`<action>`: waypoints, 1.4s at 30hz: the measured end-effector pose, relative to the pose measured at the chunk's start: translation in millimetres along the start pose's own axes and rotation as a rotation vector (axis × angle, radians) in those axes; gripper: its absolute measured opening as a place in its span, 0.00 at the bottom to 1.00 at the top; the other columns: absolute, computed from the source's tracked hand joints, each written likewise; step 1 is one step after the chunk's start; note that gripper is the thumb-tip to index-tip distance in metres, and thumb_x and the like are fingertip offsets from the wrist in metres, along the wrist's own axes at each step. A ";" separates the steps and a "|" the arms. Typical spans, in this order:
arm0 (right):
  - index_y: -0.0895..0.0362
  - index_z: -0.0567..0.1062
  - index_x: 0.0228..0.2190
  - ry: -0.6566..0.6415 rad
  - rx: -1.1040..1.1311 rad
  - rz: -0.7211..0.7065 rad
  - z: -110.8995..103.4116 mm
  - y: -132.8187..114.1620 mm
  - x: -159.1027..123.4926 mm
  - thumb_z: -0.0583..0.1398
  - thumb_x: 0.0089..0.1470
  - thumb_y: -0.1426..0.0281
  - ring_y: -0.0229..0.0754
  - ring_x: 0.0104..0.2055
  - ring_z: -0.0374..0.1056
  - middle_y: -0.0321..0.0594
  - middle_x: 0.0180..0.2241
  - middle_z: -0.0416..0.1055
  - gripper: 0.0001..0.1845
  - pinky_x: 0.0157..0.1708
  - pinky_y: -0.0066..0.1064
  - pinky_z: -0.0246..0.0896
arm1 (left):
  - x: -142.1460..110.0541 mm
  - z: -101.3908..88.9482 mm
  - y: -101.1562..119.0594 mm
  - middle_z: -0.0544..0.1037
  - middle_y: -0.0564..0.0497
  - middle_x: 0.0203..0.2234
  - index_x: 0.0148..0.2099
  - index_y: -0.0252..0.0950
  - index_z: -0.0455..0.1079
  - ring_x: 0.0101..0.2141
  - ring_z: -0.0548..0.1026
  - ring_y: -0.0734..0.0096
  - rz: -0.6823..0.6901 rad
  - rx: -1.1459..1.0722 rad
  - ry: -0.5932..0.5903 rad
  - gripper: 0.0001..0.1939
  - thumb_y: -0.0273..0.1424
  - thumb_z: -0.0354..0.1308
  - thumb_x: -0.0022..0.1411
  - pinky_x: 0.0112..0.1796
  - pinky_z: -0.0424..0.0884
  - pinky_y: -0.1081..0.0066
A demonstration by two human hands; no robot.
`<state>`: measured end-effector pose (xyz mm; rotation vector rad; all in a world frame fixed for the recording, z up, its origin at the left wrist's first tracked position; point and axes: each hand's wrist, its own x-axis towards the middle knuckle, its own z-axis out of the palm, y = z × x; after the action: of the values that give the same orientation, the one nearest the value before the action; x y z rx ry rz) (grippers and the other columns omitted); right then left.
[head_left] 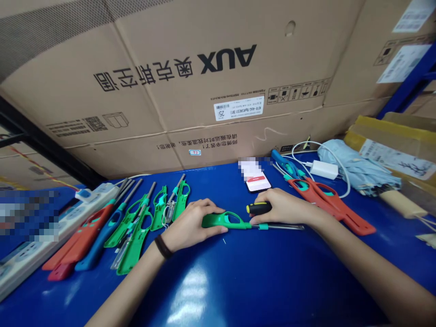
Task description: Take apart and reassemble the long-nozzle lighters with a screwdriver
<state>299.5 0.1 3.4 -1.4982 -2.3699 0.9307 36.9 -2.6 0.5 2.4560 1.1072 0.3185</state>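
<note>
Two bare hands, one green lighter between them, low at the middle of the blue surface. Whether it rests on the surface or sits just above, cannot tell. Left hand, dark band at the wrist: grip closed around the handle end, thumb along the near edge. Right hand: grip curled about a black-and-yellow screwdriver, its fingertips near the lighter's neck. Screwdriver's shaft hidden by the hand. Metal tube of the lighter points right, teal collar at its base.

To the left: green shell halves with loose inner parts, then a blue lighter, red lighters and a white power strip. Beyond the right hand: phone, orange-red lighters, white charger, pale blue umbrella. Large cardboard box along the back, its print upside down.
</note>
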 end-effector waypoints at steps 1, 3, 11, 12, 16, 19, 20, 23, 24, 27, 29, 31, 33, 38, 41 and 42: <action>0.57 0.72 0.21 -0.016 0.029 -0.009 -0.1 -0.3 -0.2 0.64 0.40 0.49 0.36 0.24 0.58 0.31 0.19 0.64 0.23 0.21 0.25 0.46 | 0.9 2.9 1.5 0.73 0.48 0.41 0.51 0.42 0.71 0.42 0.72 0.62 -0.004 -0.003 0.021 0.19 0.40 0.61 0.58 0.47 0.67 0.61; 0.57 0.71 0.21 -0.022 0.077 -0.019 1.0 -2.0 -0.4 0.64 0.40 0.49 0.35 0.23 0.56 0.30 0.19 0.62 0.23 0.21 0.25 0.46 | 3.0 9.4 3.4 0.73 0.49 0.40 0.52 0.43 0.70 0.42 0.72 0.62 -0.006 -0.014 0.053 0.18 0.40 0.59 0.60 0.47 0.67 0.61; 0.58 0.75 0.23 -0.057 0.195 0.079 13.8 -8.8 3.3 0.66 0.40 0.57 0.35 0.22 0.59 0.32 0.19 0.67 0.16 0.21 0.25 0.47 | 6.8 21.3 0.0 0.73 0.49 0.40 0.52 0.44 0.71 0.41 0.72 0.62 0.012 -0.052 0.104 0.17 0.37 0.60 0.60 0.45 0.67 0.60; 0.58 0.76 0.24 -0.063 0.206 0.101 15.0 -9.3 4.3 0.65 0.40 0.58 0.35 0.22 0.60 0.32 0.20 0.68 0.16 0.21 0.25 0.48 | 6.9 21.4 -0.1 0.73 0.49 0.40 0.52 0.44 0.71 0.41 0.72 0.62 0.008 -0.055 0.108 0.17 0.36 0.60 0.60 0.45 0.67 0.61; 0.57 0.79 0.27 -0.099 0.243 0.188 16.2 -9.7 9.2 0.66 0.38 0.59 0.37 0.24 0.62 0.34 0.22 0.71 0.15 0.23 0.26 0.51 | 6.7 20.7 1.7 0.73 0.49 0.40 0.51 0.45 0.72 0.42 0.70 0.61 -0.018 -0.001 0.101 0.16 0.37 0.61 0.59 0.44 0.64 0.59; 0.56 0.80 0.26 -0.122 0.256 0.207 14.8 -8.4 12.9 0.67 0.36 0.60 0.38 0.26 0.64 0.34 0.23 0.72 0.14 0.25 0.26 0.53 | 5.6 19.8 3.7 0.72 0.49 0.41 0.52 0.47 0.71 0.42 0.70 0.60 -0.016 0.085 0.091 0.17 0.39 0.59 0.60 0.44 0.62 0.59; 0.56 0.80 0.26 -0.127 0.258 0.207 14.4 -7.9 13.6 0.67 0.36 0.60 0.38 0.26 0.64 0.33 0.23 0.72 0.14 0.26 0.26 0.53 | 5.1 19.8 4.4 0.72 0.49 0.41 0.53 0.47 0.70 0.42 0.69 0.60 -0.009 0.107 0.088 0.17 0.40 0.58 0.61 0.44 0.61 0.59; 0.56 0.80 0.26 -0.134 0.260 0.197 14.1 -7.7 14.0 0.68 0.35 0.60 0.38 0.26 0.63 0.33 0.22 0.72 0.15 0.25 0.26 0.52 | 4.3 21.0 5.8 0.72 0.49 0.41 0.54 0.47 0.69 0.42 0.69 0.61 -0.005 0.131 0.084 0.17 0.40 0.56 0.63 0.44 0.61 0.59; 0.56 0.80 0.26 -0.132 0.261 0.190 14.1 -8.1 13.6 0.68 0.35 0.60 0.38 0.26 0.63 0.33 0.22 0.72 0.15 0.25 0.26 0.52 | 4.2 21.4 6.0 0.72 0.49 0.41 0.54 0.47 0.69 0.42 0.69 0.61 -0.013 0.126 0.086 0.17 0.40 0.55 0.63 0.44 0.61 0.59; 0.56 0.80 0.27 -0.111 0.262 0.169 14.3 -10.6 11.8 0.68 0.35 0.60 0.37 0.26 0.64 0.33 0.23 0.73 0.15 0.25 0.26 0.53 | 3.0 19.5 3.9 0.72 0.50 0.41 0.54 0.48 0.68 0.42 0.70 0.62 -0.032 0.097 0.080 0.17 0.41 0.56 0.63 0.45 0.62 0.59; 0.57 0.80 0.27 -0.098 0.257 0.159 13.8 -11.9 11.2 0.68 0.35 0.59 0.38 0.26 0.64 0.34 0.23 0.73 0.16 0.25 0.26 0.53 | -1.1 14.4 -0.7 0.73 0.50 0.42 0.54 0.49 0.69 0.42 0.70 0.62 -0.021 0.098 0.074 0.18 0.41 0.57 0.62 0.46 0.62 0.59; 0.57 0.80 0.26 -0.097 0.255 0.143 12.9 -11.5 11.3 0.68 0.34 0.59 0.38 0.26 0.64 0.34 0.23 0.73 0.17 0.25 0.26 0.53 | -9.2 6.8 -7.8 0.73 0.50 0.42 0.52 0.48 0.70 0.43 0.70 0.62 -0.006 0.121 0.072 0.16 0.40 0.57 0.62 0.47 0.61 0.58; 0.56 0.81 0.27 -0.108 0.261 0.119 11.9 -9.2 12.3 0.68 0.34 0.58 0.39 0.26 0.64 0.34 0.23 0.74 0.17 0.26 0.26 0.53 | -20.4 -1.4 -16.1 0.74 0.50 0.43 0.52 0.48 0.71 0.44 0.71 0.63 0.016 0.154 0.072 0.15 0.39 0.56 0.62 0.48 0.61 0.59; 0.56 0.81 0.27 -0.118 0.267 0.092 11.6 -1.9 15.3 0.68 0.34 0.56 0.39 0.27 0.64 0.36 0.24 0.74 0.19 0.26 0.27 0.53 | -43.5 -10.7 -27.7 0.74 0.49 0.46 0.55 0.50 0.67 0.46 0.70 0.62 0.063 0.245 0.106 0.17 0.35 0.55 0.64 0.52 0.57 0.55; 0.57 0.81 0.27 -0.117 0.267 0.095 12.2 -2.2 14.8 0.68 0.35 0.56 0.38 0.25 0.62 0.35 0.22 0.73 0.18 0.24 0.26 0.51 | -47.4 -5.6 -27.2 0.74 0.49 0.46 0.55 0.50 0.67 0.46 0.70 0.61 0.064 0.258 0.147 0.17 0.33 0.55 0.64 0.51 0.58 0.53; 0.57 0.81 0.27 -0.116 0.268 0.098 12.3 -2.7 14.3 0.67 0.35 0.56 0.37 0.24 0.62 0.35 0.22 0.72 0.18 0.24 0.26 0.50 | -47.9 -3.0 -26.9 0.74 0.49 0.46 0.55 0.49 0.67 0.46 0.70 0.61 0.060 0.258 0.166 0.18 0.32 0.55 0.64 0.52 0.58 0.52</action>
<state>285.0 6.7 -7.0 -1.5006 -2.1544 1.3319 -13.3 -22.0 -11.1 2.7345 1.2109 0.4286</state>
